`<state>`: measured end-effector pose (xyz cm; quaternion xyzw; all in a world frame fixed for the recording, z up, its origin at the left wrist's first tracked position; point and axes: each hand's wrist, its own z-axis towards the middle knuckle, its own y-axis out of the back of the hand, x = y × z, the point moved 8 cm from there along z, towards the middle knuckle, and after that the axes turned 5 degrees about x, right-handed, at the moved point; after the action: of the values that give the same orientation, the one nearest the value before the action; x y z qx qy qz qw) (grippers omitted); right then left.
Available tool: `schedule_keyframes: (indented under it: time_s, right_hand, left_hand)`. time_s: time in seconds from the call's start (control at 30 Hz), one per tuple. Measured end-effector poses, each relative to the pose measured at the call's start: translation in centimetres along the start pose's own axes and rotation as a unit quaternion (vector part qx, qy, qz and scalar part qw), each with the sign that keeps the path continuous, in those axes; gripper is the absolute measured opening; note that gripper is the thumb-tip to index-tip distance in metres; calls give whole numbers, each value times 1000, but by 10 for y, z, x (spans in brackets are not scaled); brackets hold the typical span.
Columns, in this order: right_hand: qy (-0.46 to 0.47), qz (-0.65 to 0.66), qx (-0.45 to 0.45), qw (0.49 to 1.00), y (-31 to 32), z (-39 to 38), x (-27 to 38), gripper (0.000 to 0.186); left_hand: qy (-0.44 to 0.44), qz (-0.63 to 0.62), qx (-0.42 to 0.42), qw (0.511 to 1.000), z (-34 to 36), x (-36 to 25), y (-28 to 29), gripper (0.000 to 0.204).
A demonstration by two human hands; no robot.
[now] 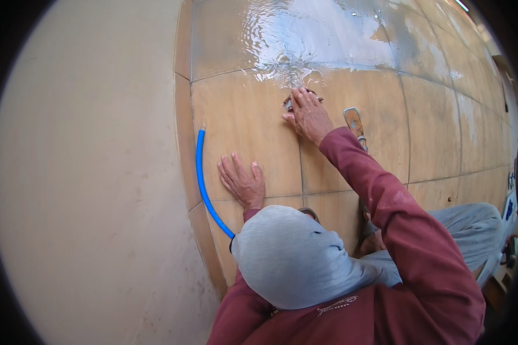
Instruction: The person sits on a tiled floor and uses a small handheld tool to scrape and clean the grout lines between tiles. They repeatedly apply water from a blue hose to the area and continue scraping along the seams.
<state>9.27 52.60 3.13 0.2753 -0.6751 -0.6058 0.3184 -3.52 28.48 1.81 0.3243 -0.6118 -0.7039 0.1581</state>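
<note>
My left hand (243, 179) lies flat on the tan floor tiles, its fingers stretched out, near the wall. Farther out, my right hand (311, 118) presses down with its fingers over a small brown-and-grey object (288, 104). Most of that object is hidden under the hand, so its kind does not show. It rests on the tile at the edge of a sheet of rippling water (293, 49). Just right of this hand lies a flat-bladed scraper (354, 122) with a worn, brownish blade; my right sleeve covers part of it.
A blue hose (203, 172) curves along the tile skirting (183, 115) beside the plain beige wall (92, 161). My bent knee in grey cloth (293, 253) is between my arms. Wet patches spread over the far tiles. Assorted items (509, 250) stand at the right rim.
</note>
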Motion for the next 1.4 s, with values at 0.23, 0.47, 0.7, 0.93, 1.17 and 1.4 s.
schedule_keyframes:
  time_s: [0.23,0.47,0.7,0.93,1.17,1.4]
  right_hand:
    - [70,57,61,994,-20,-118,58,78]
    - [-4,55,61,997,-15,-109,60,67]
    - [23,47,10,999,-2,-74,42,66]
    - [41,74,51,995,-8,-162,81,62]
    - [2,22,-4,1000,0,-66,34,60]
    - [57,79,13,995,-9,-139,59,56]
  left_hand:
    - [42,146,-63,986,34,76,42,59]
    - [152,153,27,976,73,61,46,43]
    - [44,78,80,993,72,41,30,33]
    - [-4,-39,385,922,-15,-67,34,34]
    - [89,-252,300,916,-37,-90,5,41]
    - [178,-372,348,842,-61,-70,-21,43]
